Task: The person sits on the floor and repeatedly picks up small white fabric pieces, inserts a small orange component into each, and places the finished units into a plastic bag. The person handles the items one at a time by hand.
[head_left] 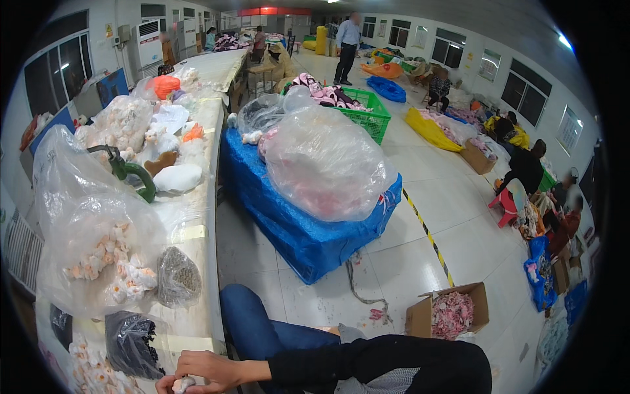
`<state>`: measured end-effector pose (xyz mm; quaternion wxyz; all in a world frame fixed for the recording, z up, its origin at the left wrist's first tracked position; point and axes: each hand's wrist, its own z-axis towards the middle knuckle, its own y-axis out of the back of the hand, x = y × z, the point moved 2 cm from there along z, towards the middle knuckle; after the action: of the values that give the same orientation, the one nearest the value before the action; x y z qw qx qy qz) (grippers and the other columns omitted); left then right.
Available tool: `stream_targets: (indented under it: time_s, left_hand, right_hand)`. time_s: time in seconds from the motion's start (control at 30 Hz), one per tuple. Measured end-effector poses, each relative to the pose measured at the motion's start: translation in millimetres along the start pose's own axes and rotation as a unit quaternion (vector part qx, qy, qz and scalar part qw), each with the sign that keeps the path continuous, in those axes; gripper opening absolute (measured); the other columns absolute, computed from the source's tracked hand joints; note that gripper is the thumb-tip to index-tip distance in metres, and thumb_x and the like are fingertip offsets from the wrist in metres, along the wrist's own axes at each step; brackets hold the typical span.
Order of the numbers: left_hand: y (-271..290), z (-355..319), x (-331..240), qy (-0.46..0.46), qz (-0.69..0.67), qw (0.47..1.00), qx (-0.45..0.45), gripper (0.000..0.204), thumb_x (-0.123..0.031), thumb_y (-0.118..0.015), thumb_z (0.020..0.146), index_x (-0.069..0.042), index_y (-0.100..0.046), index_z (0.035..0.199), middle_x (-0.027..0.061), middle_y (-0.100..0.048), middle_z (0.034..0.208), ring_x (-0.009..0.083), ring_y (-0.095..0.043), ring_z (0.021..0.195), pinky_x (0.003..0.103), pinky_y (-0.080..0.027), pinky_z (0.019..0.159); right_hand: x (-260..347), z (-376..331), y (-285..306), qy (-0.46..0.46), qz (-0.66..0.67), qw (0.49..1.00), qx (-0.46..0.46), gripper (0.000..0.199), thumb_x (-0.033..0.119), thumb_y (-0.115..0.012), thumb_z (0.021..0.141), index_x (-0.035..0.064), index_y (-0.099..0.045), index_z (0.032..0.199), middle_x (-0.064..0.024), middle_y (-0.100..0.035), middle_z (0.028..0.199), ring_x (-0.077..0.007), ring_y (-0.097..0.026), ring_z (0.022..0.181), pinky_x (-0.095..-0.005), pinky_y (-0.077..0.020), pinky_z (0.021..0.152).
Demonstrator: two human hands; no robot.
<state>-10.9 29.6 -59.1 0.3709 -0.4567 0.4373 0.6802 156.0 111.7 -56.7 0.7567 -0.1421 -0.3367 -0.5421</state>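
At the lower edge, over the table's near end, my right hand [213, 369] pinches a small white-and-peach plush piece [184, 385]. Against the left side of that piece press fingertips of what looks like my left hand [164, 385]; the rest of that hand is cut off by the edge. Left of my hands lies a pile of similar small plush pieces [92, 368]. Just beyond them is a clear bag of small black parts [131, 338], and farther up a clear bag of greyish-brown bits [178, 279]. A large clear bag [92, 217] holds more white-and-peach pieces.
A green clamp-like tool [131, 172] stands on the long table [190, 230]. Right of it, a blue-wrapped bin [289, 230] carries a bulging clear bag. A cardboard box [482, 312] of pink scraps sits on the floor. Several people are farther off.
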Motion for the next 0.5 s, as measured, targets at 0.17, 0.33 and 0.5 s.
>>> stream_targets:
  time_s: [0.17, 0.33, 0.5]
  left_hand:
    - [-3, 2, -3, -0.010, -0.022, 1.000, 0.008, 0.026, 0.002, -0.069, 0.093, 0.001, -0.062, 0.118, 0.0106, -0.064, 0.112, 0.0221, -0.062, 0.105, 0.034, -0.051, 0.094]
    - [-20, 13, -23, 0.005, 0.008, 1.000, -0.002, 0.031, -0.002, -0.072, 0.094, 0.001, -0.061, 0.123, 0.0114, -0.064, 0.118, 0.0215, -0.061, 0.109, 0.034, -0.051, 0.095]
    - [-32, 26, -31, -0.061, 0.036, 0.997, -0.016, 0.020, -0.008, -0.073, 0.097, 0.001, -0.068, 0.113, 0.0054, -0.065, 0.099, 0.0130, -0.059, 0.086, 0.026, -0.048, 0.071]
  right_hand:
    - [-6, -9, 0, -0.031, -0.068, 0.997, 0.020, 0.016, 0.017, -0.069, 0.095, 0.0039, -0.064, 0.103, -0.0124, -0.060, 0.094, -0.0352, -0.057, 0.091, -0.0434, -0.0470, 0.079]
    - [-3, -4, 14, -0.024, -0.104, 0.993, -0.042, 0.016, 0.016, -0.071, 0.091, 0.0038, -0.063, 0.097, -0.0128, -0.059, 0.091, -0.0352, -0.057, 0.086, -0.0431, -0.0457, 0.077]
    - [17, 11, 40, -0.025, -0.151, 0.983, -0.099, 0.015, 0.014, -0.075, 0.088, 0.0036, -0.065, 0.091, -0.0126, -0.059, 0.083, -0.0355, -0.058, 0.080, -0.0430, -0.0466, 0.072]
